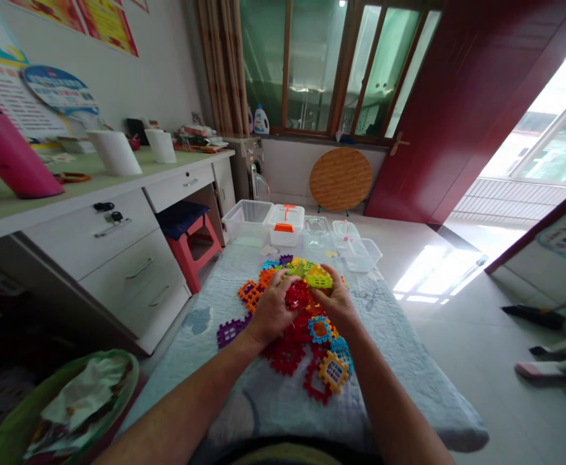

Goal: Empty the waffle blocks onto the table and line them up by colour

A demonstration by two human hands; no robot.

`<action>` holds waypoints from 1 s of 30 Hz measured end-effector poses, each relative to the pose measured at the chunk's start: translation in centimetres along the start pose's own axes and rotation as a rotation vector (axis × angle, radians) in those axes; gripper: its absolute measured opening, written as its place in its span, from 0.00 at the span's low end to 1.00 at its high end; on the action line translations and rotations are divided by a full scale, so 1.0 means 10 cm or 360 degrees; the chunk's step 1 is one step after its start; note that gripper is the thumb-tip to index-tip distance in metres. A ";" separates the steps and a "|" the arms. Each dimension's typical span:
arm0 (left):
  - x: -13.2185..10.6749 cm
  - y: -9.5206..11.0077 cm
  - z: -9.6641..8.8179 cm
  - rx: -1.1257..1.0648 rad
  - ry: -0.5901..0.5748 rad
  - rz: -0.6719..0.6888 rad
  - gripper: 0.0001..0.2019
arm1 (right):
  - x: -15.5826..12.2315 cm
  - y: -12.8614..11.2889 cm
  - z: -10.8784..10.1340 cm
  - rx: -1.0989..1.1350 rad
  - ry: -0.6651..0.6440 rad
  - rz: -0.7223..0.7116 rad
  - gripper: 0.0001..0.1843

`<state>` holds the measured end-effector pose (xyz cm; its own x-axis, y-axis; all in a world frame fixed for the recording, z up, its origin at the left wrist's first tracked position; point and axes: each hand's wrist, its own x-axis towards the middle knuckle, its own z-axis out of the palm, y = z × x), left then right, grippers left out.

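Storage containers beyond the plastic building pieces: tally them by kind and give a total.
Clear plastic bin: 1
White box with clear sides and orange latch: 1
Small clear boxes or lids, overlapping and hard to separate: 3
Total: 5

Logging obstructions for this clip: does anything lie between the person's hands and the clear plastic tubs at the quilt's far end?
Only orange and purple plastic waffle blocks: they lie on the quilt just beyond the left hand and right hand, short of the clear plastic tubs.
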<state>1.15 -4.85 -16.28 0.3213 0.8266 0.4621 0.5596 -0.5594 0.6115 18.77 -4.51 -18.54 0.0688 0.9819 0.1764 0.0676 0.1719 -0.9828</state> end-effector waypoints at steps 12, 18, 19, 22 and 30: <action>0.72 -0.36 -0.09 0.0150 -0.0256 -0.0217 0.16 | 0.64 0.12 -0.27 -0.1080 0.0075 0.0249 0.23; 0.71 -0.63 -0.29 0.0163 -0.0433 -0.0292 0.23 | 0.82 0.06 -0.52 -0.1106 0.0051 0.0243 0.21; 0.67 -0.69 -0.33 0.0198 -0.0450 -0.0329 0.24 | 0.86 0.05 -0.53 -0.1108 0.0023 0.0243 0.19; 0.47 -0.82 -0.42 0.0302 -0.0485 -0.0487 0.35 | 0.97 0.06 -0.51 -0.1109 -0.0093 0.0273 0.22; 0.06 -0.83 -0.30 0.0309 -0.0479 -0.0563 0.52 | 1.04 0.20 -0.19 -0.1053 -0.0392 0.0329 0.31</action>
<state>-5.61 0.12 -19.18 0.2766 0.9606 0.0249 0.7966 -0.2437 0.5531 21.56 5.91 -18.57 -0.0752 0.9918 -0.1030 0.6695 -0.0263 -0.7423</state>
